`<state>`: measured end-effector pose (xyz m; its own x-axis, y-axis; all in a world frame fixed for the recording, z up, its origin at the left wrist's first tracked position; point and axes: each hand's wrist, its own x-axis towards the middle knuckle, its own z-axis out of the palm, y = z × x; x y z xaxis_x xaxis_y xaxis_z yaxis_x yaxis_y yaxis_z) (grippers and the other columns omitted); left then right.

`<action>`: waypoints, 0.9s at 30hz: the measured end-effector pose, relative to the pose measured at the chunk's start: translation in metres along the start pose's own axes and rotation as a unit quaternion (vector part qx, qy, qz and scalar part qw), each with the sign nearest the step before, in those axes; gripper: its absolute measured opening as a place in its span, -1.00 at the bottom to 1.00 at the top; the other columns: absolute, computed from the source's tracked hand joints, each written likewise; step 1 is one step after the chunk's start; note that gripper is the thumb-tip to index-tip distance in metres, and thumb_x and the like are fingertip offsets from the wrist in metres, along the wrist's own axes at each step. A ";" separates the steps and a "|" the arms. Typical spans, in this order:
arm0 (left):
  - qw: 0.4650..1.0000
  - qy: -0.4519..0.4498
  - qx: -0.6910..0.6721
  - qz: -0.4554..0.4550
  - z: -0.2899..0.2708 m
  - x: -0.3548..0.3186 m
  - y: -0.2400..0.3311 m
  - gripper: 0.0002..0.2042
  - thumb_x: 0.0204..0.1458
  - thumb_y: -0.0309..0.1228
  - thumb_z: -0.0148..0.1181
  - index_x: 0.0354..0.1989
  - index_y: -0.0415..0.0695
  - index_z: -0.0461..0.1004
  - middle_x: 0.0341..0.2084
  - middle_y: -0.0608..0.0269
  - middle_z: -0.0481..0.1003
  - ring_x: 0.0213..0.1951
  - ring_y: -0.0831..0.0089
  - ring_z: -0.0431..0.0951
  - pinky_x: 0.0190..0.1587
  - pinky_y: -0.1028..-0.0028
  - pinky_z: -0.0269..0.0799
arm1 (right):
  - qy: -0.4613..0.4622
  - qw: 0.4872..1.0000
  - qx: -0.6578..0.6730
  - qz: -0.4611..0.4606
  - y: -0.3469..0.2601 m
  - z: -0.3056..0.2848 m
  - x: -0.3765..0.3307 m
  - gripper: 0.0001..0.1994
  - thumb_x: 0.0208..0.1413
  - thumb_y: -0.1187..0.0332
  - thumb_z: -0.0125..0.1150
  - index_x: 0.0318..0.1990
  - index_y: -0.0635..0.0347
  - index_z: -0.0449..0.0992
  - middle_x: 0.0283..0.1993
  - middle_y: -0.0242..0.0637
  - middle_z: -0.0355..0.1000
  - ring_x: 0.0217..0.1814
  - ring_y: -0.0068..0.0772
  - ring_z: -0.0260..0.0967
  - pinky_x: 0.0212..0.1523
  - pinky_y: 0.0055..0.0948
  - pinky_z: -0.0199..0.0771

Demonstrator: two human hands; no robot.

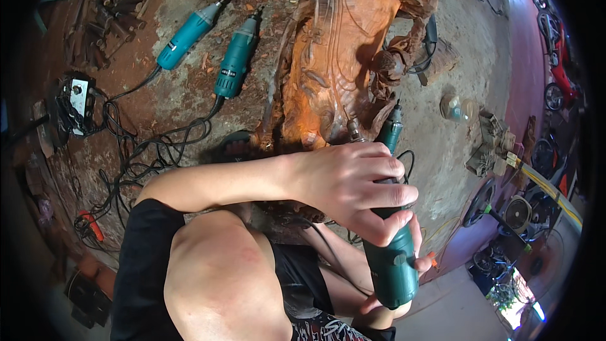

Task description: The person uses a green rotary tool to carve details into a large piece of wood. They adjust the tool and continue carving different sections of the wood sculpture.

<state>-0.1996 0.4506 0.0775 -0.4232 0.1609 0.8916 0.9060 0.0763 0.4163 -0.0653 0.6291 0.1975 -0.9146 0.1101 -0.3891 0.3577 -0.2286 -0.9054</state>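
A green die grinder [392, 271] is held between my two hands, tilted, its metal chuck [355, 130] pointing at the carving. My left hand [353, 183] closes over its front part from above. Around the thick rear body wrap the fingers of my right hand [418, 246], partly hidden by the tool. The orange-brown wood carving [334, 57], with long grooves and rough dark edges, lies just beyond the chuck; whether the bit touches it I cannot tell. Another green die grinder [392, 127] lies right beside the held one, its rear covered by my left hand.
Two teal die grinders [186, 38] [237, 57] lie on the floor at the left, their black cords tangled near a control box [78, 106]. A pile of carving tools [113, 12] is at the far left. To the right are a clear round container [456, 107], a fan [519, 211] and a red motorbike [558, 57].
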 end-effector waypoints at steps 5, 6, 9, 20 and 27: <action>0.999 0.032 0.023 0.004 0.006 -0.004 -0.009 -0.75 0.03 -0.35 0.35 -0.11 0.11 0.50 -0.15 0.29 0.56 -0.26 0.35 0.60 -0.34 0.42 0.59 | -0.060 0.969 -0.106 -0.215 0.036 -0.018 0.007 -0.13 -0.27 -0.05 0.69 0.19 -0.23 0.23 0.55 0.21 0.03 0.50 0.37 0.10 0.49 0.26 0.15; 0.999 0.032 0.024 0.003 0.005 -0.003 -0.013 -0.71 0.03 -0.34 0.35 -0.07 0.11 0.48 -0.16 0.32 0.52 -0.25 0.38 0.58 -0.33 0.43 0.60 | -0.063 0.966 -0.099 -0.228 0.039 -0.014 0.014 -0.14 -0.28 -0.02 0.69 0.19 -0.22 0.25 0.54 0.17 0.05 0.48 0.36 0.13 0.35 0.20 0.35; 0.999 0.038 0.025 0.006 0.004 -0.003 -0.020 -0.69 0.08 -0.31 0.31 0.01 0.14 0.50 -0.16 0.37 0.49 -0.24 0.45 0.56 -0.33 0.48 0.61 | -0.049 0.969 -0.104 -0.219 0.031 -0.005 0.015 -0.16 -0.29 0.02 0.70 0.18 -0.22 0.29 0.52 0.10 0.08 0.44 0.34 0.20 0.05 0.05 0.67; 0.994 0.071 0.081 -0.019 0.009 -0.009 -0.022 -0.71 0.07 -0.30 0.30 -0.01 0.17 0.52 -0.21 0.41 0.45 -0.26 0.46 0.53 -0.30 0.47 0.52 | -0.111 0.954 -0.130 -0.246 0.023 0.002 0.039 -0.28 -0.19 0.11 0.61 0.12 -0.14 0.27 0.49 0.20 0.10 0.47 0.39 0.18 0.35 0.22 0.46; 0.993 0.071 0.087 -0.040 0.007 -0.006 -0.024 -0.76 0.05 -0.33 0.31 -0.09 0.18 0.57 -0.23 0.43 0.49 -0.25 0.45 0.57 -0.22 0.45 0.53 | -0.128 0.950 -0.137 -0.248 0.025 0.001 0.047 -0.32 -0.13 0.14 0.56 0.11 -0.16 0.24 0.47 0.15 0.12 0.50 0.37 0.16 0.38 0.17 0.44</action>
<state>-0.2192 0.4548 0.0611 -0.4783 0.0084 0.8782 0.8504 0.2540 0.4608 -0.0993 0.6275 0.1571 -0.9867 -0.1093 0.1204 -0.1269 0.0544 -0.9904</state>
